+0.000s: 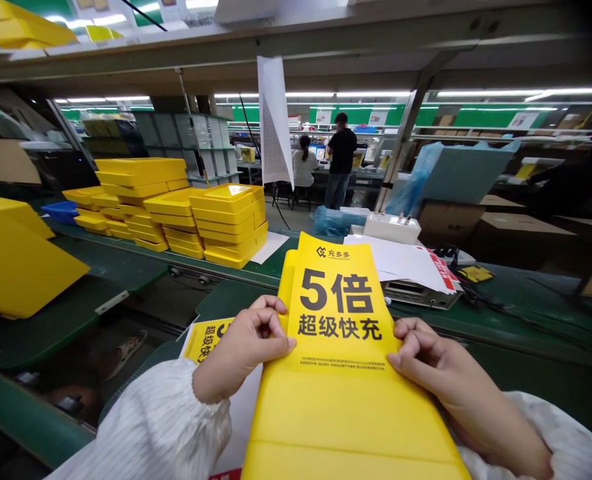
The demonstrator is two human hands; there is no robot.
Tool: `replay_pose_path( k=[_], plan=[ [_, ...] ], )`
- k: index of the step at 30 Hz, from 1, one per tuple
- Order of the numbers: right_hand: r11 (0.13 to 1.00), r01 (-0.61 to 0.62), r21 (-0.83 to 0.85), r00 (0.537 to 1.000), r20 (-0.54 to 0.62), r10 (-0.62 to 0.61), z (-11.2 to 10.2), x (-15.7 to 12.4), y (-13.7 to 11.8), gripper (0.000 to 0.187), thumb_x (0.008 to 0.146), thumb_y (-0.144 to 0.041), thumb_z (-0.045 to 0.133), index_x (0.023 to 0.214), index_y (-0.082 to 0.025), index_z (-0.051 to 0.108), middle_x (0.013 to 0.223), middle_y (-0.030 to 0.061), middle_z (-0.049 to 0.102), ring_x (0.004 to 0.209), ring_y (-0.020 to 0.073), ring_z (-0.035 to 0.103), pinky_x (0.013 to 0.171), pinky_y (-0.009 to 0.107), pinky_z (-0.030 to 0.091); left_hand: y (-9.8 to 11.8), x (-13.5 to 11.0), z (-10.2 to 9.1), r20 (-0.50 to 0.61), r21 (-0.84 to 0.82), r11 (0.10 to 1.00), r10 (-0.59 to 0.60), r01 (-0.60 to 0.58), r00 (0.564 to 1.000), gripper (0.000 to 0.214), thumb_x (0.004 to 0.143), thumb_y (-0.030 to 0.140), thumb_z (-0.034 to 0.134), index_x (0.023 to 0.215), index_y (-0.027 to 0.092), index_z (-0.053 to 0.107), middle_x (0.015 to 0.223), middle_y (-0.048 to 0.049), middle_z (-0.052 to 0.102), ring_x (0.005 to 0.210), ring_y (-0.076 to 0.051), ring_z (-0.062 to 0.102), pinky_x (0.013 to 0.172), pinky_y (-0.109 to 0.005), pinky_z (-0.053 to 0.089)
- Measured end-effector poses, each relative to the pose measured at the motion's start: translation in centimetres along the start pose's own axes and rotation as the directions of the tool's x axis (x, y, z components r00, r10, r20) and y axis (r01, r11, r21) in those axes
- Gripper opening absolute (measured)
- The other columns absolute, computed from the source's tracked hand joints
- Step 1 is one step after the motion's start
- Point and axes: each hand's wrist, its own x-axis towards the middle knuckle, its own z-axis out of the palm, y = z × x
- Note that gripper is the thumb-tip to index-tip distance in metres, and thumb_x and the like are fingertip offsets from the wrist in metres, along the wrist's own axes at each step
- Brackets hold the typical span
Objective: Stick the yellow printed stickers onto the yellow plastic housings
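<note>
Now both hands — left hand [243, 347], right hand [426, 360] — on yellow card [339, 320].

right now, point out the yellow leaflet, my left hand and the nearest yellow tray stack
yellow leaflet [351, 293], head view, on its large black print
left hand [246, 347], head view, middle of the hand
yellow tray stack [231, 230], head view, its front side

Matt yellow printed card [339, 313] on a smooth yellow plastic tray [346, 420]; green matt conveyor belt [526, 293]
</note>
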Motion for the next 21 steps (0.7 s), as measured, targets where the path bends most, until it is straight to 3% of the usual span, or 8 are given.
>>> replay_pose_path(
  k=[4, 8, 10, 12, 15, 17, 19, 21],
  plan=[
    [1.0, 0.011, -0.01, 1.0, -0.012, -0.011, 0.2, -0.1, 0.3, 0.037, 0.063, -0.043, 0.071, 0.055, -0.017, 0.046, 0.103, 0.0039, 0.037, 0.095, 0.0209, 0.045, 0.066, 0.023, 0.046, -0.3, -0.1, -0.1, 0.024, -0.044, 0.999, 0.014, -0.013, 1.0, 0.032, 0.055, 0.024, 0.073, 0.05, 0.015, 0.043, 0.1, -0.0027, 0.037, 0.092, -0.018, 0.047, 0.075, -0.029, 0.042],
    [0.984, 0.001, 0.177, 1.0, -0.006, 0.0, -0.1, 0.2, 0.9, 0.038, 0.061, -0.037, 0.074, 0.065, -0.021, 0.04, 0.097, 0.0014, 0.045, 0.09, 0.0213, 0.051, 0.071, 0.033, 0.049, -0.5, -0.7, -0.1, 0.014, -0.206, 0.978, -0.043, 0.045, 0.999, 0.043, 0.053, 0.02, 0.077, 0.067, 0.02, 0.036, 0.102, 0.001, 0.04, 0.092, -0.018, 0.052, 0.074, -0.032, 0.046],
    [0.99, 0.138, 0.006, 0.986, -0.1, -0.137, -0.4, 0.3, 0.6, 0.036, 0.061, -0.038, 0.074, 0.07, -0.023, 0.043, 0.095, 0.0015, 0.049, 0.086, 0.0219, 0.053, 0.071, 0.037, 0.049, -0.7, -1.3, 0.1, -0.03, -0.202, 0.975, -0.098, 0.09, 0.995, 0.047, 0.054, 0.023, 0.077, 0.083, 0.024, 0.041, 0.108, -0.0002, 0.043, 0.092, -0.019, 0.053, 0.075, -0.034, 0.046],
    [0.885, 0.331, -0.327, 0.92, -0.094, -0.379, -0.2, 0.2, -0.4, 0.023, 0.068, -0.041, 0.068, 0.079, -0.026, 0.055, 0.106, 0.0047, 0.053, 0.096, 0.0251, 0.052, 0.081, 0.04, 0.046, -1.0, -1.9, 0.3, -0.043, -0.273, 0.951, -0.166, 0.148, 0.985, 0.059, 0.059, 0.026, 0.076, 0.105, 0.03, 0.039, 0.122, -0.0034, 0.042, 0.101, -0.022, 0.053, 0.082, -0.037, 0.045],
    [0.656, 0.575, -0.488, 0.818, 0.368, -0.443, 1.8, -0.1, -2.9, 0.036, 0.084, -0.045, 0.048, 0.114, -0.029, 0.057, 0.133, 0.004, 0.044, 0.124, 0.0246, 0.037, 0.104, 0.04, 0.029, -1.5, -2.5, 0.6, 0.115, -0.504, 0.824, -0.233, 0.259, 0.966, 0.058, 0.069, 0.039, 0.067, 0.119, 0.031, 0.037, 0.135, -0.0062, 0.039, 0.114, -0.025, 0.048, 0.09, -0.037, 0.042],
    [0.578, 0.701, -0.418, 0.652, 0.703, -0.282, 3.8, 0.5, -4.4, 0.049, 0.085, -0.049, 0.045, 0.13, -0.027, 0.044, 0.14, 0.0017, 0.036, 0.13, 0.0224, 0.029, 0.11, 0.037, 0.016, -1.7, -2.6, 0.7, 0.239, -0.566, 0.746, -0.261, 0.352, 0.935, 0.052, 0.071, 0.051, 0.06, 0.115, 0.026, 0.048, 0.129, -0.0084, 0.049, 0.116, -0.028, 0.047, 0.09, -0.039, 0.042],
    [0.496, 0.79, -0.362, 0.503, 0.844, -0.186, 5.7, 2.5, -5.2, 0.058, 0.082, -0.05, 0.052, 0.133, -0.029, 0.036, 0.141, 0.0002, 0.032, 0.132, 0.0226, 0.023, 0.111, 0.04, 0.005, -1.9, -2.3, 0.6, 0.219, -0.568, 0.74, -0.288, 0.361, 0.932, 0.053, 0.067, 0.056, 0.06, 0.109, 0.024, 0.055, 0.121, -0.0082, 0.056, 0.116, -0.03, 0.047, 0.09, -0.039, 0.042],
    [0.426, 0.812, -0.4, 0.512, 0.837, -0.191, 6.7, 6.5, -5.3, 0.059, 0.08, -0.049, 0.055, 0.133, -0.033, 0.035, 0.141, -0.002, 0.031, 0.133, 0.0229, 0.019, 0.11, 0.047, -0.001, -2.2, -1.7, 0.4, 0.109, -0.552, 0.778, -0.29, 0.3, 0.951, 0.05, 0.067, 0.055, 0.061, 0.106, 0.025, 0.057, 0.117, -0.0053, 0.06, 0.116, -0.028, 0.047, 0.093, -0.037, 0.041]
  ],
)
